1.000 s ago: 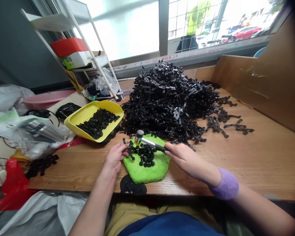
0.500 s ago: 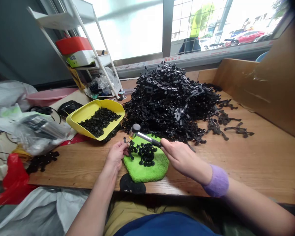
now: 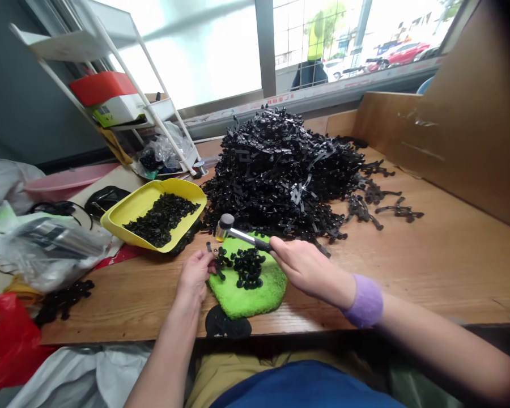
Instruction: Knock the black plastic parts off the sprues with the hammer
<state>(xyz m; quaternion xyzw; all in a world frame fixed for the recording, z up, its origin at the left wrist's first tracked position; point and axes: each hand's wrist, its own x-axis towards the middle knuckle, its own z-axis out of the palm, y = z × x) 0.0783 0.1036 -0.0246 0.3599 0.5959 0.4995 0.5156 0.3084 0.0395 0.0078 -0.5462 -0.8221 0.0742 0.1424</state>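
Grip, right hand point(image 3: 308, 269): closed around the dark handle of a small hammer point(image 3: 244, 236), its metal head held over the far edge of the pad
Grip, left hand point(image 3: 194, 277): fingers bent inward; cannot tell whether they pinch anything
Small black plastic pieces point(image 3: 249, 269): scattered in a loose cluster on the green towel pad, right beside the left hand
Green towel pad point(image 3: 259, 300): landmark, lying on the wooden bench point(image 3: 425, 272), between the hands
Heap of black plastic strips point(image 3: 280, 175): just beyond the pad
Yellow scoop tray point(image 3: 114, 220): left of the pad, holding more black pieces point(image 3: 161, 220)
Flat black shape point(image 3: 227, 322): just in front of the pad, at the bench edge
Purple wristband point(image 3: 363, 300): on the right wrist, right of the pad
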